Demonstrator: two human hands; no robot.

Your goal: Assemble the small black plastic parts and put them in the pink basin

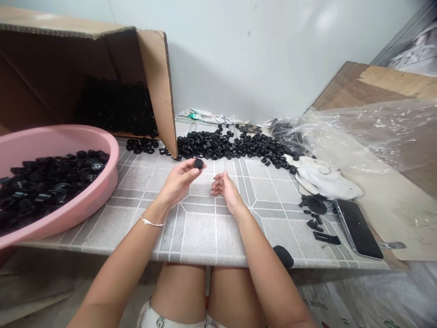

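My left hand (180, 180) is raised over the tiled table (191, 228) and pinches a small round black plastic part (198, 163) between thumb and fingertips. My right hand (225, 189) rests a little to its right, palm up, fingers loosely curled, with nothing visible in it. A long heap of similar black parts (235, 146) lies on the table just beyond both hands.
A pink basin (95, 191) full of black parts sits at the left edge. Behind it a tipped cardboard box (157, 86) holds more. At the right lie a white cloth (324, 180), clear plastic bags (375, 132), a dark phone (358, 228) and loose black pieces (317, 205).
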